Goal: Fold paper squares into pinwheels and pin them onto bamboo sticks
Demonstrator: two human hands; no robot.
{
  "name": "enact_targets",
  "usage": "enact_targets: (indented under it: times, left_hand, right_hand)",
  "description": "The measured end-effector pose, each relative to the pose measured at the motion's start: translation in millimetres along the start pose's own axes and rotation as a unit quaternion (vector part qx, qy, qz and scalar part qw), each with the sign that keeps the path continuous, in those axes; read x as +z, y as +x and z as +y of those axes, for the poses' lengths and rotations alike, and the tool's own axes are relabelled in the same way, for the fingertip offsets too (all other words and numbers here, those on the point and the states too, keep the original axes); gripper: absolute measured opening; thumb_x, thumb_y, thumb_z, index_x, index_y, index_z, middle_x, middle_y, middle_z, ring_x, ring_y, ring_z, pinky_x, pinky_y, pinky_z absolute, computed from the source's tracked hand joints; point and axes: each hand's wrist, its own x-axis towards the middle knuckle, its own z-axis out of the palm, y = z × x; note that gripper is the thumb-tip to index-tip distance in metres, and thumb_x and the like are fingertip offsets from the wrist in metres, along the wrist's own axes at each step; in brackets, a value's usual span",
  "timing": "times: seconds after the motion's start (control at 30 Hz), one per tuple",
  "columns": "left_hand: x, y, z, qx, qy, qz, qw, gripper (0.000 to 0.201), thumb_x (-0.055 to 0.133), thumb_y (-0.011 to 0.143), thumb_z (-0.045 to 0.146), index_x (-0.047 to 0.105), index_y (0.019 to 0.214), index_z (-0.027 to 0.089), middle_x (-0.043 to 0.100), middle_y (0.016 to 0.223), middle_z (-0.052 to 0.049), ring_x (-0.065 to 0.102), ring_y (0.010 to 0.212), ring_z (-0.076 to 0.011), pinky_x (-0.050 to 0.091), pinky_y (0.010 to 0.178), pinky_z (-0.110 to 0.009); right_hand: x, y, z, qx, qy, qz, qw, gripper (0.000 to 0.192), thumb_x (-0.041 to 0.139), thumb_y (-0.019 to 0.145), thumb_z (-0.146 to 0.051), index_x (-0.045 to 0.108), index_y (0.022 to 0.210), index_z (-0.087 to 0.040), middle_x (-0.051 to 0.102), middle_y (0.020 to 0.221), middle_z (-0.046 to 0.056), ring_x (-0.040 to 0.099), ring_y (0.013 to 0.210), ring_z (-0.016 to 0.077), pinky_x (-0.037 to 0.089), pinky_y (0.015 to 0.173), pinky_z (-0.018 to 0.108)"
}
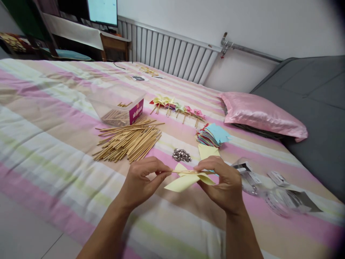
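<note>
Both hands over the bed's (40, 118) near edge. Left hand (142, 180) pinches a stick (179, 172), its axis level, left to right; right hand (223, 183) pinches the yellow pinwheel (185, 180) on it.

Little could be read. The clear plastic box (116, 107) of sticks carried a magenta label (136, 112) on its side wall facing the camera, printed with pale characters that looked like Chinese script, though they were too small and blurred to make out. Well to the right of that box, small packets (277, 178) in clear wrapping bore white tags with dark print, also too fine to read. Far behind the box, the monitor (102, 11) showed a bright screen with faint lines of content, none of it legible. No numbers, brands or signs could be told anywhere else.
</note>
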Motion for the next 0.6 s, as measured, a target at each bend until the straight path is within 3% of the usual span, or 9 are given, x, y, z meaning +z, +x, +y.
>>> enact_targets:
  times: [0.33, 0.6]
  left_hand:
    - [-0.8, -1.5, -1.2, 0.008, -0.009, -0.013, 1.0, 0.012, 0.063, 0.076, 0.007, 0.071, 0.078, 0.016, 0.069, 0.068, -0.002, 0.061, 0.061, -0.0103, 0.047, 0.056, -0.02]
    - [-0.7, -0.9, -0.1, 0.002, -0.015, -0.017, 1.0, 0.014, 0.06, 0.078, 0.009, 0.071, 0.079, 0.017, 0.07, 0.068, -0.003, 0.061, 0.061, -0.0118, 0.048, 0.056, -0.022]
  right_hand:
    - [0.6, -2.3, -0.3, 0.05, 0.0, -0.05, 0.998, 0.011, 0.064, 0.076, -0.01, 0.06, 0.079, -0.02, 0.064, 0.074, 0.002, 0.058, 0.073, 0.0159, 0.045, 0.068, 0.029]
    - [0.4, -4.0, 0.2, 0.073, 0.008, -0.054, 0.996, 0.009, 0.063, 0.079, -0.013, 0.059, 0.078, -0.021, 0.063, 0.073, 0.002, 0.058, 0.072, 0.0162, 0.045, 0.063, 0.027]
